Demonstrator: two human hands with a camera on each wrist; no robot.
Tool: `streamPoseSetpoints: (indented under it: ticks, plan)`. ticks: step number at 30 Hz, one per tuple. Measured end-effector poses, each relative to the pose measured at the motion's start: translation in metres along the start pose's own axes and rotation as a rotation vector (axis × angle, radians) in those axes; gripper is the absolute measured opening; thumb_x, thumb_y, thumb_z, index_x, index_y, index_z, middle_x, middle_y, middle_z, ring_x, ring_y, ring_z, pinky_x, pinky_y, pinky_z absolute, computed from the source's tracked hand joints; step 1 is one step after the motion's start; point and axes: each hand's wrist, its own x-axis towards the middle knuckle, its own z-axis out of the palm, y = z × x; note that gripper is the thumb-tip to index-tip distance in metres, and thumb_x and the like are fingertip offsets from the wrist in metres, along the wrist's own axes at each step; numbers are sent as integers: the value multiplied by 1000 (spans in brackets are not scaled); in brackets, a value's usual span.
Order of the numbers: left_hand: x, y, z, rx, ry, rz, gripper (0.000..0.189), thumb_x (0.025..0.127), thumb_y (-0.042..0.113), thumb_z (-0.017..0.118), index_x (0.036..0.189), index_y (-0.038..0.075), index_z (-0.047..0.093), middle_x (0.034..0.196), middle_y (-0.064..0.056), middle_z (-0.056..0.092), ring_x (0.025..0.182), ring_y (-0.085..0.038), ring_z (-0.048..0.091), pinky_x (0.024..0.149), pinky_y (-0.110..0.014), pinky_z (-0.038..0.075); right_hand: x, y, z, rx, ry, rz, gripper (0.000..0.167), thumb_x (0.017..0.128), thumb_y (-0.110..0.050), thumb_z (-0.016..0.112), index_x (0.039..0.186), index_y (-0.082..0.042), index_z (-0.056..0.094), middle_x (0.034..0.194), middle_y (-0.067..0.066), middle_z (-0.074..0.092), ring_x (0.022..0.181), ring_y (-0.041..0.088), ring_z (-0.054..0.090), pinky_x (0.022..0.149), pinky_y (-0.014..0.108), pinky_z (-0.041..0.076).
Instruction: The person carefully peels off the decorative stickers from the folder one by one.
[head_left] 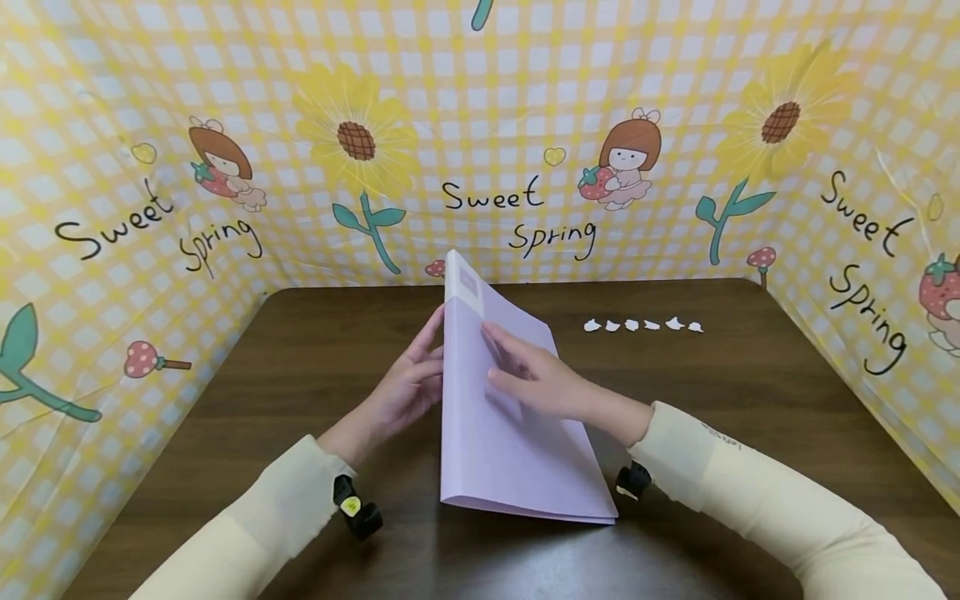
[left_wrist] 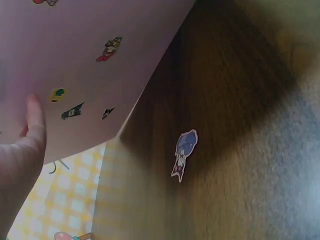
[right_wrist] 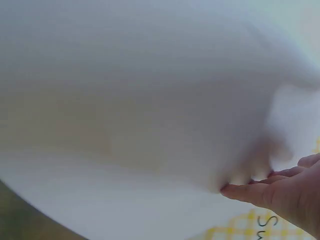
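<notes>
A lilac folder [head_left: 517,417] is tilted up on its edge in the middle of the head view, spine toward me. My left hand [head_left: 408,383] presses against its left cover, fingers extended and partly hidden behind the spine. On the other side, my right hand [head_left: 543,375] touches the right cover with its fingertips, fingers fairly straight. The left wrist view shows small cartoon stickers [left_wrist: 109,48] on the left cover, with a finger [left_wrist: 35,117] lying along it. On the table under that cover is a blue-haired cartoon cutout [left_wrist: 184,152]. In the right wrist view, the pale cover [right_wrist: 125,125] fills most of the picture.
Several small white paper scraps [head_left: 632,325] lie in a row on the dark wooden table [head_left: 330,333], right of the folder toward the back. A yellow checked cloth [head_left: 480,125] with flowers and lettering hangs behind and along both sides.
</notes>
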Motion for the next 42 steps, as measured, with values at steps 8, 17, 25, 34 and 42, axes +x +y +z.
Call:
streamPoseSetpoints:
  ticks: [8,17,25,34,42]
  plan:
    - [8,-5,11,-8,-36,37,74,100,-6,37,156,36,14,151,-12,28,110,-18,54,88,-34,50,9,-15,-10,39,23,2,75,99,-49,49,157,-13,17,159,8,22,139,25,31,100,51,41]
    - [19,-8,33,-16,26,87,67,101,-5,38,157,27,18,141,-12,39,109,-19,56,88,-37,50,12,-37,-24,20,106,60,69,100,-46,49,156,-19,21,156,10,30,135,28,39,96,50,45]
    - [25,-10,49,20,74,167,68,99,-4,46,156,25,23,138,-13,43,109,-21,57,87,-37,52,14,-50,-35,11,137,102,61,101,-33,52,154,-16,29,148,10,44,121,22,51,93,46,48]
    - [26,-11,71,93,169,288,63,98,-3,50,154,14,28,145,-10,43,114,-15,57,96,-33,47,17,-68,-45,57,145,56,70,94,-30,60,153,-9,29,138,14,53,114,22,57,88,40,51]
    - [25,-5,86,177,214,380,59,98,3,54,152,15,35,151,1,40,129,-26,46,103,-34,41,17,-85,-53,118,169,89,75,90,-22,65,154,-12,27,134,15,56,110,24,58,86,39,51]
